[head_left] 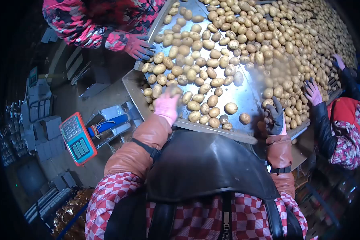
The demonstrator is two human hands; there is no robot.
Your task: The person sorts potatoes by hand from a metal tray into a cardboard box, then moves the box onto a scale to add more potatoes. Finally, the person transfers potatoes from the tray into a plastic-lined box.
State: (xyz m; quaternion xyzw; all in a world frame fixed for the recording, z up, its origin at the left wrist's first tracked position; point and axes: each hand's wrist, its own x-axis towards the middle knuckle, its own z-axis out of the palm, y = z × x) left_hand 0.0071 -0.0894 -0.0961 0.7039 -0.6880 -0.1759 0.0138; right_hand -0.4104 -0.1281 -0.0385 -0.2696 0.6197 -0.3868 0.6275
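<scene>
Many potatoes [217, 82] lie across a metal sorting table [244, 94]. Over the table's near left part is my left hand [167, 106], in a pink glove, its fingers smeared by motion among the potatoes; whether it holds one is unclear. My right hand [275, 117], in a glove with dark fingers, is at the table's near right edge, beside the large heap. Its fingers are bent, and a potato [267, 103] shows right at the fingertips. Single potatoes lie between my hands, one of them [245, 118] just left of my right hand.
At the upper left, a co-worker's gloved hand [139, 47] rests on the table's rim. Another co-worker's gloved hands [314, 93] reach over the heap at right. A red-framed scale [78, 138] stands at left, near a blue roll [110, 125]. A wooden edge [216, 131] runs along the table's near side.
</scene>
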